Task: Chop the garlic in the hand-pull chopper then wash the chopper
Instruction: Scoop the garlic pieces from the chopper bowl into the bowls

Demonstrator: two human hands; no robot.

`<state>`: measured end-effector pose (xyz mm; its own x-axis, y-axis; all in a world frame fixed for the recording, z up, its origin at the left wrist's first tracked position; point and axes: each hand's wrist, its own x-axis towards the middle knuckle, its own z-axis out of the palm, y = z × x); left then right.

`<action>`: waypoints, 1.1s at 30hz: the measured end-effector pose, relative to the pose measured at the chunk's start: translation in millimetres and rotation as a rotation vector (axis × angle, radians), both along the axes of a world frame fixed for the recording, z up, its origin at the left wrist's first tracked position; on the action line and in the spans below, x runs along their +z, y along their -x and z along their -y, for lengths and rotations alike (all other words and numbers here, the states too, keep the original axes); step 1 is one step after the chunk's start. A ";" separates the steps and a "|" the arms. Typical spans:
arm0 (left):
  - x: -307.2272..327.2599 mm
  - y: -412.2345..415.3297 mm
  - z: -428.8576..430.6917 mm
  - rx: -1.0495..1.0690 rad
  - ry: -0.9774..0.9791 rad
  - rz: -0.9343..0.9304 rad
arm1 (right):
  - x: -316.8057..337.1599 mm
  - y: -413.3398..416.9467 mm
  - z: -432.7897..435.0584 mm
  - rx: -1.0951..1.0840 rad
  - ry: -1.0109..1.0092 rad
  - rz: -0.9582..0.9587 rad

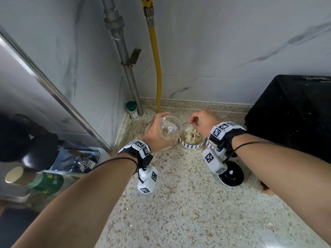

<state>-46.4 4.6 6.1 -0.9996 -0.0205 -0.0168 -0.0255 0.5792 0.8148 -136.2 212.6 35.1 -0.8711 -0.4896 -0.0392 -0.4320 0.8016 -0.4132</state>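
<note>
A speckled stone counter point(188, 203) fills the near part of the view. A big black box point(290, 111) sits on it at the far right, and a shiny metal panel point(44, 90) leans at the left. A grey pipe point(123, 56) and a yellow hose point(156, 65) run down the far wall. The left hand point(155, 136) wraps its fingers around the clear chopper cup point(170, 130), tipped a little, with garlic bits inside. Just right of it, touching, is a patterned bowl point(192, 140) of garlic point(191, 136). The right hand point(202, 119) hangs over the bowl, fingers pinched close; I cannot tell what they hold. The black chopper lid point(232, 174) lies nearer, on the right. A small green-capped jar point(132, 110) stands in the far corner.
</note>
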 end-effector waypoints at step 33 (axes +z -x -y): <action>-29.4 14.1 9.3 -0.025 -0.006 0.009 | -32.4 8.1 14.2 -0.082 0.128 0.143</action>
<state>-60.5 -4.7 -23.3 -0.9997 0.0047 -0.0258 -0.0184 0.5747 0.8182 -144.3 198.5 2.7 -0.8983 -0.4260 -0.1077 -0.2966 0.7687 -0.5667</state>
